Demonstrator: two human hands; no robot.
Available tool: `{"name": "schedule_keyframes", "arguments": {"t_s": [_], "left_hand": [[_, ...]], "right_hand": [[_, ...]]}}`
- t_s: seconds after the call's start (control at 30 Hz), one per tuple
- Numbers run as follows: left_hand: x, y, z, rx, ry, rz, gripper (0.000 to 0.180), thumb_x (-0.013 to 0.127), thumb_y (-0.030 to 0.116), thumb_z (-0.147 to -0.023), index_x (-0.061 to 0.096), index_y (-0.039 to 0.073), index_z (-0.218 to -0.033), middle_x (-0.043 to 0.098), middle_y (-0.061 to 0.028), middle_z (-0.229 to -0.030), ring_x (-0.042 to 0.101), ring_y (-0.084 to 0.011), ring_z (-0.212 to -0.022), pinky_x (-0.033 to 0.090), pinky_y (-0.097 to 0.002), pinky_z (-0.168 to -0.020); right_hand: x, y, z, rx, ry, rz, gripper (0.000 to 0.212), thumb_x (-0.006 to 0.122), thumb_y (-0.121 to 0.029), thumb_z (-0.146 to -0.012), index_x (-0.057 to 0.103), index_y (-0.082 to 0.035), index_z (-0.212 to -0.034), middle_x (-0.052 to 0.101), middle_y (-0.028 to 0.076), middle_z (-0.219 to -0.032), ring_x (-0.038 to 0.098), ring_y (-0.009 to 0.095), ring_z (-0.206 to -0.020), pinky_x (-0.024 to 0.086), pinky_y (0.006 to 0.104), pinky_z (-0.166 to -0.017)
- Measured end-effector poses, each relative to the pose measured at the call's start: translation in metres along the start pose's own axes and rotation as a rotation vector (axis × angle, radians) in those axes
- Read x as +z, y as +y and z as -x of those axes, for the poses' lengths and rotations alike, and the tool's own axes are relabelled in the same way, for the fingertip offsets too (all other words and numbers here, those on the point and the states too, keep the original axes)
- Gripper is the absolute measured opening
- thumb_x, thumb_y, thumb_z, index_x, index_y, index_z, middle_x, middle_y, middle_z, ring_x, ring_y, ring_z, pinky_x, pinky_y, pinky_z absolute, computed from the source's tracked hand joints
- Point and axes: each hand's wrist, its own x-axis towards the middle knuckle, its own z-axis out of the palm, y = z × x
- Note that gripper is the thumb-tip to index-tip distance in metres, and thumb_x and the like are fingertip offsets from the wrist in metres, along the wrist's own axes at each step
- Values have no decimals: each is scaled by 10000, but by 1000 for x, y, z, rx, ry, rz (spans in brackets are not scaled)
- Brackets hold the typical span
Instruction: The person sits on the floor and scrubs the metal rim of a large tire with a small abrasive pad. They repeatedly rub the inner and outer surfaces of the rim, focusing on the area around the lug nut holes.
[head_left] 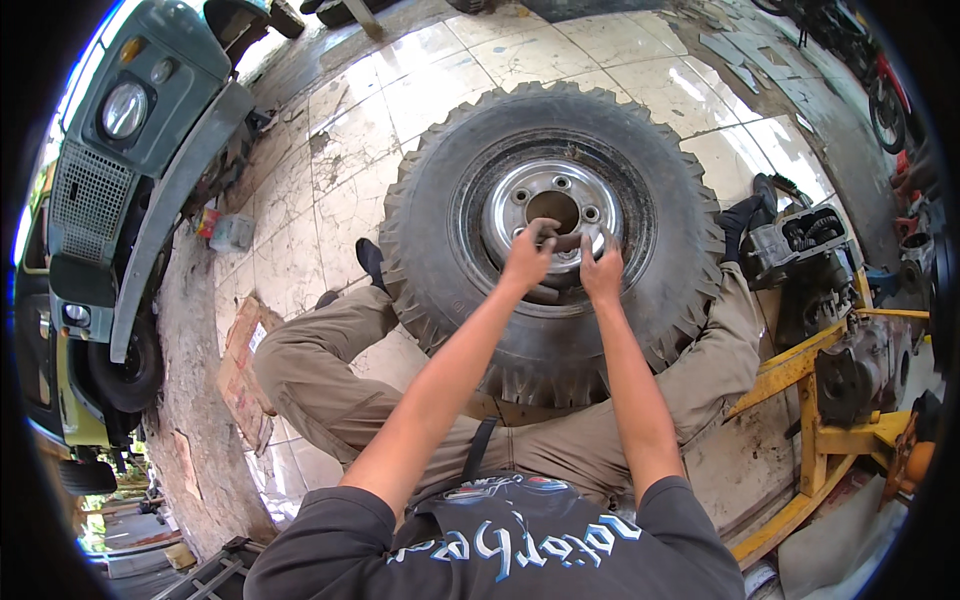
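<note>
A big tyre [425,210] with chunky tread lies flat between my legs, its silvery steel wheel [505,215] facing up. Bolt holes ring the round opening [553,210] at the wheel's centre. Over the near side of that opening, my left hand [532,256] has its fingers curled together. A small dark strip-like piece [567,242] shows beside its fingertips; its kind is unclear. My right hand [602,268] rests at the wheel's near right, thumb and fingers apart with bright metal showing between them. Both palms are hidden.
A grey-green vehicle [140,120] with a metal bumper stands at the left. On the right are a yellow metal stand [800,385] and greasy machine parts [800,240]. Flattened cardboard [245,365] lies on the cracked tile floor [340,200] beside my left leg.
</note>
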Motion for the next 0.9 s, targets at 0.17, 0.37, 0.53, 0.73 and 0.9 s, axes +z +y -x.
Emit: {"name": "schedule_keyframes", "arguments": {"t_s": [0.17,0.37,0.53,0.73,0.9], "left_hand": [[38,-1,-5,-89,26,268,242,654,-17,-891,620,-11,-1130,688,-90,-1009,657,-166,-982,513,-310,-895],[19,-2,6,-39,-32,-36,284,703,105,-897,648,14,-1160,711,-183,-1015,678,-267,-1007,512,-353,-915],[-54,-48,2,52,-12,-1202,673,478,472,-1006,403,43,-1520,383,-226,-1572,297,-369,-1496,174,-550,-1227],[-84,-61,-9,163,-333,-1173,682,383,518,-1037,358,81,-1560,246,-166,-1656,176,-319,-1550,78,-574,-1243],[-76,-73,-10,248,-392,-1038,535,445,411,-1030,519,88,-1449,482,-214,-1496,432,-381,-1399,294,-513,-1186]], "right_hand": [[-11,9,-8,589,-117,-682,357,713,-319,-964,728,24,-1061,717,60,-947,617,118,-892,487,282,-818],[-36,37,-11,546,-133,-648,216,807,-165,-876,701,-19,-995,669,14,-922,617,118,-853,496,277,-815],[-31,48,5,466,-13,-469,258,819,-163,-865,709,5,-1027,682,31,-947,618,118,-860,499,269,-805],[-31,52,9,361,20,-318,336,817,-197,-872,684,18,-1094,680,50,-1018,606,122,-936,493,281,-859],[-24,40,13,326,23,-250,343,814,-231,-865,684,23,-1055,679,47,-941,605,143,-889,494,301,-853]]}}
